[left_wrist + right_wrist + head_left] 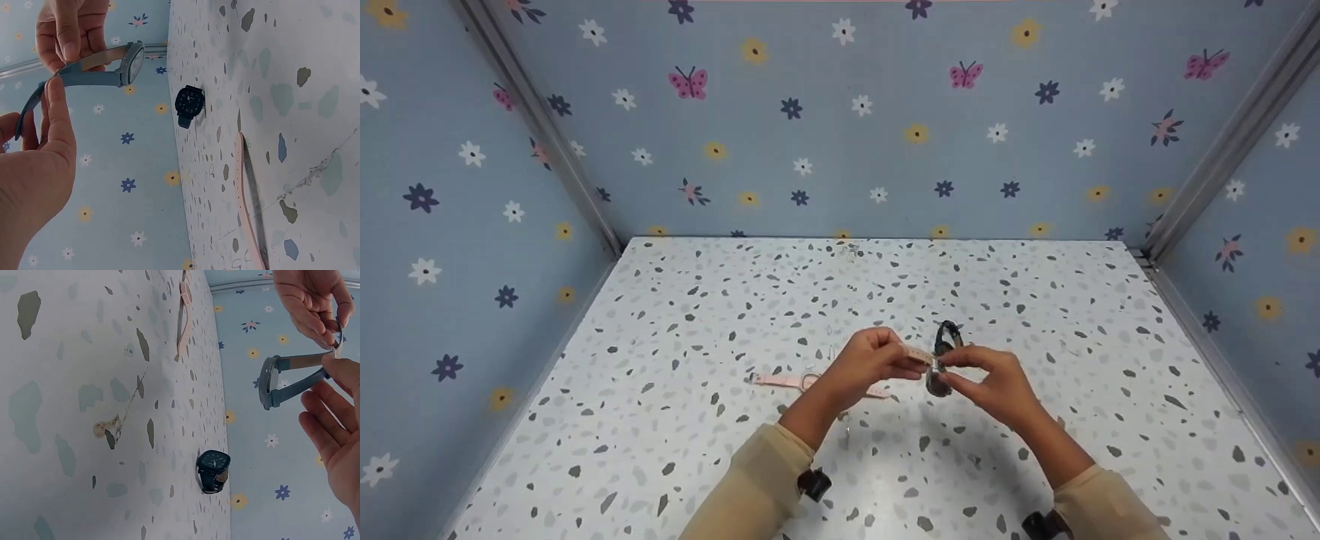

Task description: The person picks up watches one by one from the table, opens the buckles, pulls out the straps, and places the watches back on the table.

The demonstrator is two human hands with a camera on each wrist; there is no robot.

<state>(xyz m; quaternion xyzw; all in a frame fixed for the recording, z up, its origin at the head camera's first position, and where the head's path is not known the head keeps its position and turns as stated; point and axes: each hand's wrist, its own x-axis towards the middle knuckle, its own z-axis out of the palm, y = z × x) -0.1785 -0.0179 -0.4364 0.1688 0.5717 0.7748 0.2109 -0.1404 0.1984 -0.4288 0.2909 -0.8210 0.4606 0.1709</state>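
Both hands are raised over the table around a wristwatch [269, 382] with a round pale dial and a blue-grey strap, tan on its inner side. My left hand [870, 356] pinches the strap's free end between thumb and fingers. Opposite it, my right hand [994, 379] pinches the strap near the buckle, with thumb and forefinger. The strap is looped, its two ends meeting between the hands, and the dial hangs off to one side. Fingers partly hide the buckle. Beyond the hands, a black wristwatch [189, 103] with a squarish case stands on the table.
A pink wristwatch [776, 381] lies stretched out on the speckled white table [697, 300], partly covered by the left hand and forearm in the head view. Blue flowered panels [840, 150] enclose the table at the back and both sides.
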